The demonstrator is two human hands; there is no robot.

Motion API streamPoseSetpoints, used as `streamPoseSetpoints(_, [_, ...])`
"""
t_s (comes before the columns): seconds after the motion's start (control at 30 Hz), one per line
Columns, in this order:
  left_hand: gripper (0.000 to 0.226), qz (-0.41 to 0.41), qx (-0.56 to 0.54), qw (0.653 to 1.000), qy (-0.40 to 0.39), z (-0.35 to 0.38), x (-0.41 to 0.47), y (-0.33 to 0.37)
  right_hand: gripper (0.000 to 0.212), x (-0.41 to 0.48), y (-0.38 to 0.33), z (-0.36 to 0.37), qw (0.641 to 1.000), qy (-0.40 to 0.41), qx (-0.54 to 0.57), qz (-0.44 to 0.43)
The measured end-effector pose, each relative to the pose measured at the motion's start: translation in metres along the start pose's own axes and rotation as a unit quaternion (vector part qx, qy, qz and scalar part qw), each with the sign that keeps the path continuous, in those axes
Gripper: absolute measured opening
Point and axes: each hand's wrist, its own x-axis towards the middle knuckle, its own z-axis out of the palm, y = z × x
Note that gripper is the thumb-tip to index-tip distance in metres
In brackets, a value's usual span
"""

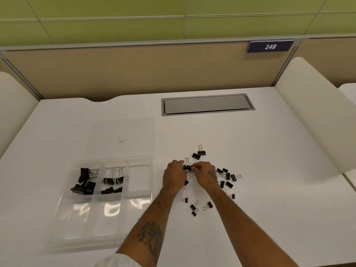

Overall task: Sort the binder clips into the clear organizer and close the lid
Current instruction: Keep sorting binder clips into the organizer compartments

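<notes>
The white table (pixel 260 218) carries everything. On its left part lies the clear organizer (pixel 57 218), and its lid (pixel 123 132) is open and lies flat behind it, on the far side. In the far row of the organizer, the left compartment holds the large binder clips (pixel 84 182) and the middle compartment holds the medium binder clips (pixel 112 183). The right compartment (pixel 139 176) of this row looks empty, and so do the long near compartments.

To the right of the organizer, the loose binder clips (pixel 227 177) are scattered on the table. Most of them look small, and they lie around and beside the two hands.

The left hand (pixel 173 176) and the right hand (pixel 206 174) meet in the middle of this scatter. Both pinch one black binder clip (pixel 187 167) between their fingertips, just above the table.

The step in hand is judged to be the picking of one more clip, so the sorting is about half done. The next move probably calls for judging the size of this clip, carrying it left over the organizer's wall and dropping it in the matching compartment. The lid can be closed only after all loose clips are inside.
</notes>
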Motion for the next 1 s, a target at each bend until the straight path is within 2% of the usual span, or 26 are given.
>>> streamPoseSetpoints(0.13, [0.028,-0.003,-0.079,0.996,0.039,-0.011,0.002,0.004,0.016,0.002,-0.008,-0.004,0.989,0.030,0.146,0.019])
streamPoseSetpoints(0.27, [0.021,-0.004,-0.145,0.987,0.065,-0.035,0.001,0.005,0.009,0.000,-0.032,-0.004,0.944,0.004,0.326,0.051])
streamPoseSetpoints(0.4, [0.016,0.011,-0.192,0.977,0.092,-0.068,-0.007,-0.010,0.018,-0.006,-0.067,0.003,0.910,-0.049,0.409,0.053])
streamPoseSetpoints(0.53, [0.017,0.039,-0.195,0.972,0.126,-0.104,-0.021,-0.045,0.030,-0.022,-0.097,0.031,0.910,-0.113,0.397,0.032])
streamPoseSetpoints(0.67, [0.022,0.069,-0.142,0.978,0.134,-0.133,-0.038,-0.094,0.030,-0.042,-0.122,0.070,0.931,-0.112,0.347,0.009])
streamPoseSetpoints(0.8, [0.035,0.064,-0.012,0.993,0.101,-0.156,-0.055,-0.154,0.030,-0.058,-0.140,0.105,0.946,-0.088,0.311,-0.005])
streamPoseSetpoints(0.87, [0.043,0.061,0.050,0.990,0.113,-0.167,-0.064,-0.182,0.030,-0.065,-0.146,0.116,0.953,-0.087,0.290,-0.009])
streamPoseSetpoints(0.93, [0.062,0.052,0.130,0.981,0.131,-0.175,-0.072,-0.209,0.029,-0.072,-0.151,0.126,0.960,-0.085,0.265,-0.015])
streamPoseSetpoints(1.0, [0.076,0.031,0.194,0.975,0.101,-0.178,-0.079,-0.231,0.029,-0.079,-0.154,0.135,0.968,-0.084,0.236,-0.019])
